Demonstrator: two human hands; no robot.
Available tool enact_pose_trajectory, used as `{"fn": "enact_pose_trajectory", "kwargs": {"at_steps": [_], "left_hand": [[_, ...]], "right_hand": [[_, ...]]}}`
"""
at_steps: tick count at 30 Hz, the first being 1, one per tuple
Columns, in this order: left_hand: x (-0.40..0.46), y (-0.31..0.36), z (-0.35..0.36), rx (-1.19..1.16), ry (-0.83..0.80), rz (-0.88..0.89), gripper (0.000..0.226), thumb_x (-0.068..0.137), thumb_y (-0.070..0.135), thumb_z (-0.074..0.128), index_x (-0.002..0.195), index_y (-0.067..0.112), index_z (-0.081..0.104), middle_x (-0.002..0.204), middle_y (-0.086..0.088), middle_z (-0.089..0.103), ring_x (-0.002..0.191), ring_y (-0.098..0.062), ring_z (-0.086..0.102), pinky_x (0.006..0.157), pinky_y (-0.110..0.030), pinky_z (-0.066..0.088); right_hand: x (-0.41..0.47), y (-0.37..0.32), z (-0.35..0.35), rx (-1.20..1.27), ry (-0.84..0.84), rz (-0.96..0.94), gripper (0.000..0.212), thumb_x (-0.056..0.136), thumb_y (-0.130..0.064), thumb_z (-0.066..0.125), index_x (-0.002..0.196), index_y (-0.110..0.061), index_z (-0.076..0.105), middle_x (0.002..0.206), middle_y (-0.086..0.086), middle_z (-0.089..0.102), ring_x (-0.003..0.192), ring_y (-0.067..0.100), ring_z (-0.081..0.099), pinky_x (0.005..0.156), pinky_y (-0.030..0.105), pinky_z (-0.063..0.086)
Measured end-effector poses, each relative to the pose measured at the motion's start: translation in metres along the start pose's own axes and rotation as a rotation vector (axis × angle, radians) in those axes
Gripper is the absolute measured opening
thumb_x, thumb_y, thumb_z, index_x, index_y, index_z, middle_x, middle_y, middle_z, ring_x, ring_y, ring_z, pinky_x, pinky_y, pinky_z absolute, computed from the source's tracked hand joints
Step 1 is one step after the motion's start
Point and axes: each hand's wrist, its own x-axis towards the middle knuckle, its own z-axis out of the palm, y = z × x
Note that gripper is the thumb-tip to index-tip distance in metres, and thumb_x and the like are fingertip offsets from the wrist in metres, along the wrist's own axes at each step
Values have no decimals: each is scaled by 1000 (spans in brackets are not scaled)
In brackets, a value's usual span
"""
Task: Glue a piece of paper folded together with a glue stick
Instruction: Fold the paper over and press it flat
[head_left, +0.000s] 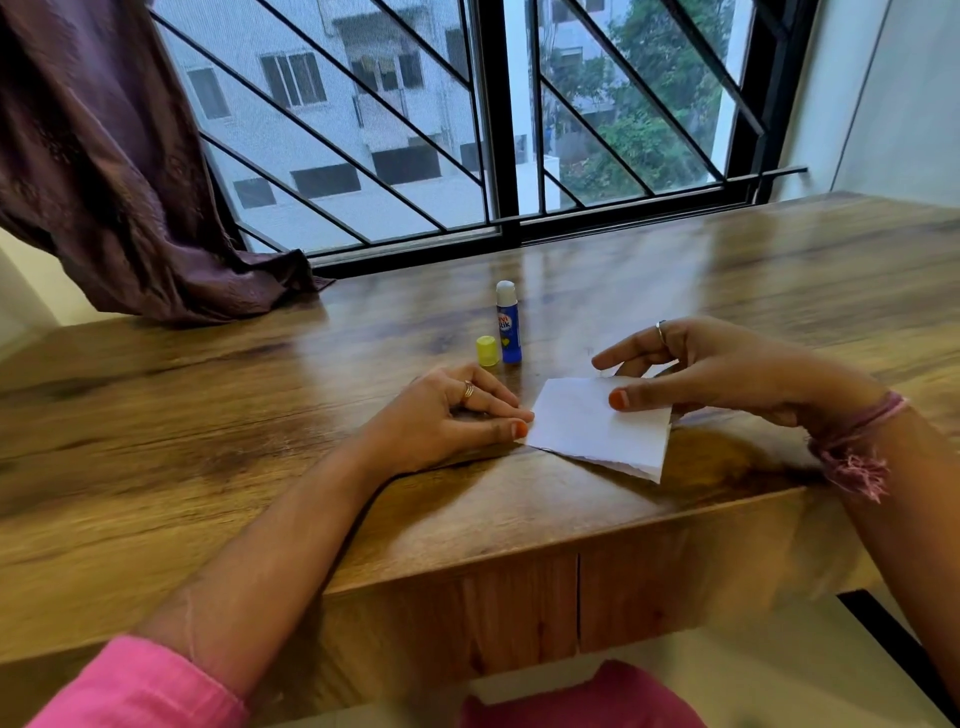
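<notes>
A folded white paper lies on the wooden table near its front edge, its right side lifted a little. My right hand pinches the paper's top right part, thumb on top and fingers behind. My left hand rests on the table with its fingertips on the paper's left corner. A blue glue stick stands upright and uncapped just behind the hands, white glue showing at its top. Its yellow cap stands beside it on the left.
A dark purple curtain hangs at the back left, its hem lying on the table. A barred window runs along the table's far edge. A white wall stands at the right. The table's front edge has drawers below.
</notes>
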Motion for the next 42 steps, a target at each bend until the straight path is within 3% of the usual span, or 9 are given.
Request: {"fn": "enact_pose_trajectory", "kwargs": {"at_steps": [8,11,17,32,42], "left_hand": [[0,0,0,-10,-3,-3,30,76,41,70,101,27,75,105,12,62,100,-1,58,86,-16,47],[0,0,1,-7,9,0,25,77,37,72,100,29,75,104,13,63,99,1,59,84,-11,44],[0,0,0,11,1,-2,24,78,37,72,101,30,75,105,14,62,101,0,58,89,-20,47],[0,0,0,14,-3,-7,29,76,44,69,101,31,75,106,14,62,101,0,58,89,-22,47],[0,1,2,-4,33,2,30,73,44,70,98,28,76,104,13,64,98,1,60,83,-9,44]], "right_hand": [[-1,-7,1,-125,42,34,54,59,-35,75,111,-22,65,94,4,72,81,15,70,62,22,57],[-1,-9,1,-134,51,49,41,68,-25,77,107,-21,65,87,0,73,71,8,70,57,18,53],[0,-10,3,-195,87,85,31,74,-17,77,103,-16,67,82,2,72,62,2,66,53,15,50],[-2,-10,7,-198,132,118,21,73,-16,78,91,-10,70,77,2,72,57,-1,61,50,11,46],[-2,-12,8,-230,135,113,15,74,-15,78,87,-11,71,77,3,72,57,-1,62,50,12,48]]}}
